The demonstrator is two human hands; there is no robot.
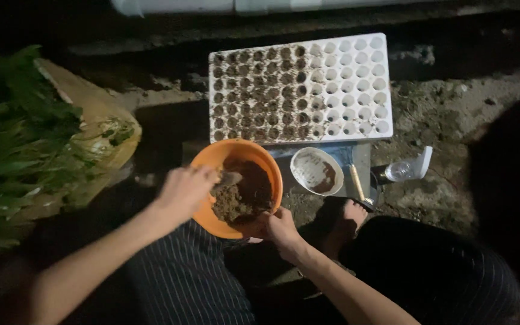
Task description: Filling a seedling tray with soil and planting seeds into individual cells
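A small scoop [230,178] is gripped by the left hand [185,189] over the soil [242,195] in the orange bowl [212,157], whose near rim is pinched by the right hand [279,227].

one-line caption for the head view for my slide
Left hand stirs soil in an orange bowl held by the right hand, beside a half-filled white seed tray.

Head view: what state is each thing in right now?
Orange bowl: partly filled with brown soil.
Seed tray: left cells filled with soil, right cells empty.
White bowl: nearly empty, soil smears.
Clear bottle: lying on its side.
Left hand: closed on a tool in the soil.
Right hand: gripping the orange bowl's rim.
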